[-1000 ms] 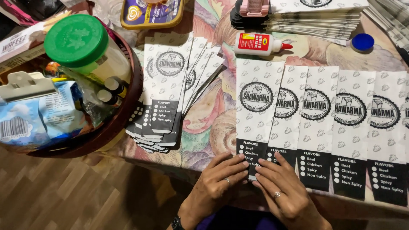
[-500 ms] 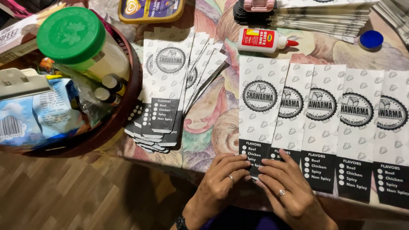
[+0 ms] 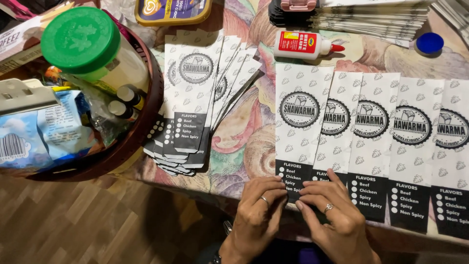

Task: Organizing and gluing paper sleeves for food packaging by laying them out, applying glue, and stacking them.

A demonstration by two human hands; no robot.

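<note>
Several white paper food sleeves with black printed bottoms lie overlapped in a row (image 3: 371, 132) along the table's front edge. My left hand (image 3: 259, 210) and my right hand (image 3: 332, 217) press their fingertips side by side on the black bottom end of the leftmost sleeve (image 3: 299, 112). Each hand wears a ring. Neither hand grips anything; the fingers are bent and rest flat on the paper. A fanned pile of the same sleeves (image 3: 195, 107) lies to the left.
A white glue bottle with a red tip (image 3: 305, 45) lies behind the row, its blue cap (image 3: 430, 42) to the right. More stacked sleeves (image 3: 371, 17) sit at the back. A round brown basket (image 3: 141, 132) at left holds a green-lidded jar (image 3: 83, 41) and packets. Floral tablecloth (image 3: 244, 142); wooden floor below.
The view has shifted slightly, so the sleeves sit a little lower and to the right. Both hands stay on the leftmost sleeve's bottom end, with fingertips drawn closer together.
</note>
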